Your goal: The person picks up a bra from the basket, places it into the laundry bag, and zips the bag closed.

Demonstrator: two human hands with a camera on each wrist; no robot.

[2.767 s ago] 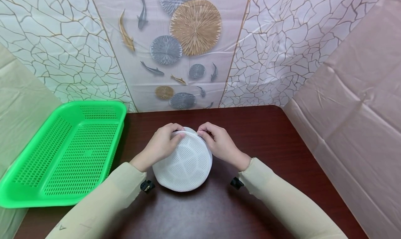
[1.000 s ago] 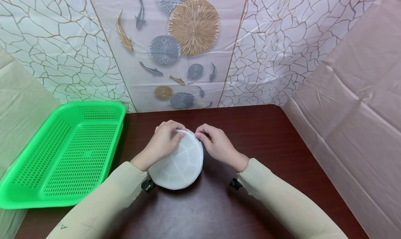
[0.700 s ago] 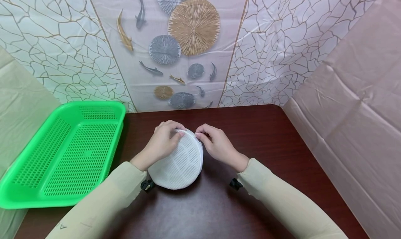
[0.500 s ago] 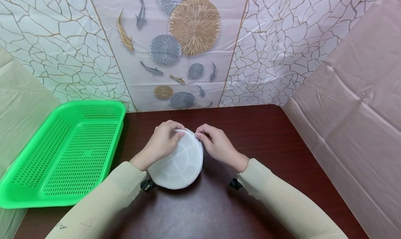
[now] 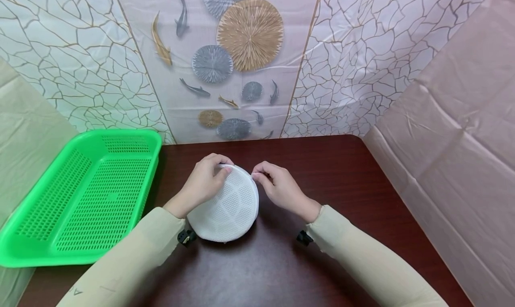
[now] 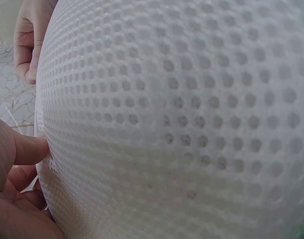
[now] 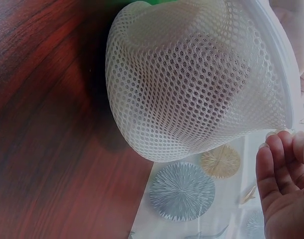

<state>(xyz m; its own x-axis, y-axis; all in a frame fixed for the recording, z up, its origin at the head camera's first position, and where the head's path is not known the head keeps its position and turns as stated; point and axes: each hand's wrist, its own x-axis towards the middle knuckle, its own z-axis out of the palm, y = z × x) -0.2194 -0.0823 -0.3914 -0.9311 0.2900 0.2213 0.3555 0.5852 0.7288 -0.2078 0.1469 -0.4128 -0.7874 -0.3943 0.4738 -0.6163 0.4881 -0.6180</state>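
Observation:
A round white mesh laundry bag (image 5: pixel 231 204) with a smooth piped rim is held up over the table, its broad face turned toward me. My left hand (image 5: pixel 203 177) grips its upper left edge, thumb on the near face and fingers behind. At the upper right of the rim, my right hand (image 5: pixel 279 186) pinches the edge between thumb and forefinger; whatever small part lies inside that pinch is hidden. The right wrist view shows the bag's bulging mesh side (image 7: pixel 186 84) and the right hand's curled fingers (image 7: pixel 273 164) right at the rim's corner.
A green plastic basket (image 5: pixel 154 177) with slotted walls and floor stands at the left of the dark red-brown table (image 5: pixel 330 173). Behind the table hangs a patterned sheet (image 5: pixel 257 106); a plain pinkish sheet (image 5: pixel 454 119) borders the right side.
The bag has shifted left and turned slightly, its face showing more fully. My left hand has moved a little left with it; the right hand stays at the rim's upper right.

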